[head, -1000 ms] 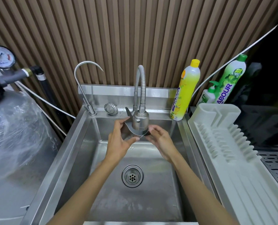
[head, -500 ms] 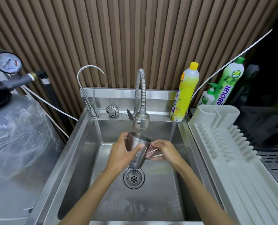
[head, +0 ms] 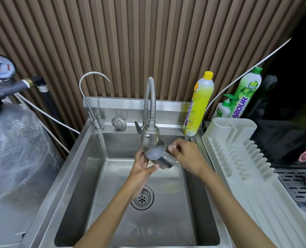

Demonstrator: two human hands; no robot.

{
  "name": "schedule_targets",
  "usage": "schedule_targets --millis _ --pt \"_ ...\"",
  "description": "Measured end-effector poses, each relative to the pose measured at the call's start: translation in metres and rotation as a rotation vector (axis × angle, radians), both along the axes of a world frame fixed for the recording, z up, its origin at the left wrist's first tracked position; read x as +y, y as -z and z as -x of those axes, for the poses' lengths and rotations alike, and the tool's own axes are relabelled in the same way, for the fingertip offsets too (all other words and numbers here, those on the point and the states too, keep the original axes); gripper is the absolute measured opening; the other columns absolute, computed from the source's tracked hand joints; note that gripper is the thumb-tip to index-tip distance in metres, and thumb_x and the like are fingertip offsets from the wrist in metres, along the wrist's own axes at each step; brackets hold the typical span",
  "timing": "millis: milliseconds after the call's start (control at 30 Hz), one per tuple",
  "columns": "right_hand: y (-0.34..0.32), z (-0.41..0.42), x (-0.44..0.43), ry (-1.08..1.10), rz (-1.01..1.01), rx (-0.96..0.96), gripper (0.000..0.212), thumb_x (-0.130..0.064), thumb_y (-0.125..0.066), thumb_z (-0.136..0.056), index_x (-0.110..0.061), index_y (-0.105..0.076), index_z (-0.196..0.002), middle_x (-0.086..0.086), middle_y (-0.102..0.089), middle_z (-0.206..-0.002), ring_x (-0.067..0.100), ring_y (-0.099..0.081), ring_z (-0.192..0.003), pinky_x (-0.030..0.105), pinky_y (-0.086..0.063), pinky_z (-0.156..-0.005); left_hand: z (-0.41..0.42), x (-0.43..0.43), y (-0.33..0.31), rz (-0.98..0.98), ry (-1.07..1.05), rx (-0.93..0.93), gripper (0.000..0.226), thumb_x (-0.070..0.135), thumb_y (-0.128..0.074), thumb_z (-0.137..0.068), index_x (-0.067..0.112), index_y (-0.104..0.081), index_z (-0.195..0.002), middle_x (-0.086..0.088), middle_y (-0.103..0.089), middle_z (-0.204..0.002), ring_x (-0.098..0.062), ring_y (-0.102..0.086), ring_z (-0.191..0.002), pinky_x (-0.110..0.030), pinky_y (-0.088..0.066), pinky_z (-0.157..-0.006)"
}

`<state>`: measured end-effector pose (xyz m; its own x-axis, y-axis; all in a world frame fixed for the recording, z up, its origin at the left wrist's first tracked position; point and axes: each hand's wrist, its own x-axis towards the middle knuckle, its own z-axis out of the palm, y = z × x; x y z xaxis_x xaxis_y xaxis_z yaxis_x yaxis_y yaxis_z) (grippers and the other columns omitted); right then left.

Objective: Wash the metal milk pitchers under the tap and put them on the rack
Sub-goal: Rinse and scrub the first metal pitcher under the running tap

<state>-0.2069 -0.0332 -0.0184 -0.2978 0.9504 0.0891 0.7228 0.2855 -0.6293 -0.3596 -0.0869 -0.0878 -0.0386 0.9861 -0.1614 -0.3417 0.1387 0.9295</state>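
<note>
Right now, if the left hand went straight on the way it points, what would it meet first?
The pitcher: the left hand holds it by the mouth. Past it, likely the tap, though depth is unclear.

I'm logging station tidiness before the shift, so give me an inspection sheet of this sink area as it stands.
Surface: steel sink, drain in the basin floor.
Job's things: metal pitcher tilted under the flexible tap; white rack right of the sink.
Clutter: yellow bottle, green bottle and pump bottle at back right; strainer on the ledge.
Hands: left hand holds the pitcher from below; right hand grips its right side.
Cables: white hose along the wall; second hose at left.
Surroundings: slatted wall, gooseneck tap, pressure gauge, wrapped tank.
</note>
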Motion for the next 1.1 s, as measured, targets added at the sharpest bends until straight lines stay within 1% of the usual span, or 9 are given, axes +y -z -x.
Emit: schedule_targets --millis 133,267,433,533,667,767,867,1000,1100 --pt "0.014 -0.002 0.016 0.025 0.231 0.478 0.019 -0.008 -0.056 -0.089 -0.018 -0.055 -0.072 0.003 -0.068 -0.103 0.015 -0.063 -0.090 0.025 -0.048 -0.083 0.006 0.007 -0.006 -0.077 -0.053 0.156 0.072 -0.009 -0.059 -0.079 0.018 -0.029 -0.139 0.005 -0.044 -0.140 -0.006 -0.039 -0.131 -0.026 -0.035 -0.107" --pt "0.034 0.004 0.018 -0.015 0.581 1.071 0.020 0.002 -0.046 -0.092 -0.006 -0.049 -0.074 0.006 -0.066 -0.099 0.014 -0.063 -0.092 0.023 -0.050 -0.088 0.017 0.009 -0.020 -0.163 -0.041 0.382 0.078 0.000 -0.066 -0.077 0.034 -0.029 -0.138 0.016 -0.046 -0.133 0.012 -0.044 -0.116 -0.002 -0.038 -0.087" --pt "0.058 0.025 0.008 0.046 0.771 1.299 0.022 0.004 -0.042 -0.090 -0.008 -0.049 -0.073 0.010 -0.059 -0.078 0.021 -0.059 -0.079 0.021 -0.056 -0.073 0.029 0.008 -0.027 -0.253 -0.091 0.634 0.080 -0.005 -0.066 -0.078 0.041 -0.028 -0.131 0.014 -0.044 -0.126 0.003 -0.049 -0.113 0.000 -0.041 -0.085" --pt "0.065 0.033 0.000 0.059 0.800 1.243 0.021 0.001 -0.044 -0.091 -0.009 -0.051 -0.074 0.008 -0.066 -0.076 0.019 -0.066 -0.075 0.026 -0.057 -0.077 0.039 0.004 -0.032 -0.242 -0.052 0.742 0.082 0.017 -0.074 -0.075 0.044 -0.024 -0.133 0.016 -0.042 -0.131 0.004 -0.044 -0.120 -0.009 -0.042 -0.093" --pt "0.060 0.032 -0.007 0.086 0.745 1.002 0.015 -0.011 -0.050 -0.093 -0.012 -0.056 -0.079 -0.002 -0.073 -0.080 0.012 -0.071 -0.073 0.027 -0.056 -0.072 0.050 0.008 -0.029 -0.130 -0.003 1.048 0.096 0.061 -0.064 -0.070 0.025 -0.019 -0.147 0.001 -0.036 -0.149 -0.016 -0.034 -0.136 -0.039 -0.031 -0.113" --pt "0.048 0.026 -0.006 0.101 0.647 0.773 0.014 -0.017 -0.055 -0.092 -0.011 -0.058 -0.080 0.002 -0.070 -0.088 0.013 -0.071 -0.071 0.024 -0.057 -0.064 0.046 0.004 -0.025 0.006 0.003 1.000 0.089 0.054 -0.063 -0.076 0.019 -0.022 -0.147 0.001 -0.036 -0.148 -0.016 -0.035 -0.137 -0.031 -0.030 -0.113" --pt "0.032 0.018 -0.002 0.121 0.520 0.556 0.019 -0.017 -0.059 -0.090 -0.015 -0.055 -0.071 0.010 -0.068 -0.092 0.022 -0.069 -0.076 0.029 -0.055 -0.063 0.035 -0.002 -0.021 0.037 -0.036 0.832 0.053 0.042 -0.070 -0.078 0.025 -0.048 -0.122 0.006 -0.060 -0.119 -0.010 -0.055 -0.114 -0.006 -0.040 -0.089" --pt "0.016 0.014 0.003 0.083 0.221 0.160 0.026 -0.025 -0.064 -0.082 -0.025 -0.050 -0.061 0.008 -0.073 -0.092 0.023 -0.068 -0.091 0.040 -0.053 -0.084 0.030 -0.004 -0.010 0.155 0.029 0.383 0.033 0.019 -0.074 -0.077 0.018 -0.060 -0.107 0.002 -0.066 -0.109 -0.017 -0.061 -0.109 -0.029 -0.049 -0.095" --pt "0.008 0.019 0.000 0.066 0.097 0.021 0.022 -0.024 -0.062 -0.084 -0.023 -0.050 -0.064 0.007 -0.072 -0.098 0.027 -0.065 -0.095 0.039 -0.051 -0.086 0.028 -0.005 -0.005 0.202 0.055 0.280 0.026 0.005 -0.068 -0.080 0.011 -0.061 -0.104 -0.002 -0.067 -0.106 -0.016 -0.061 -0.101 -0.028 -0.047 -0.095"
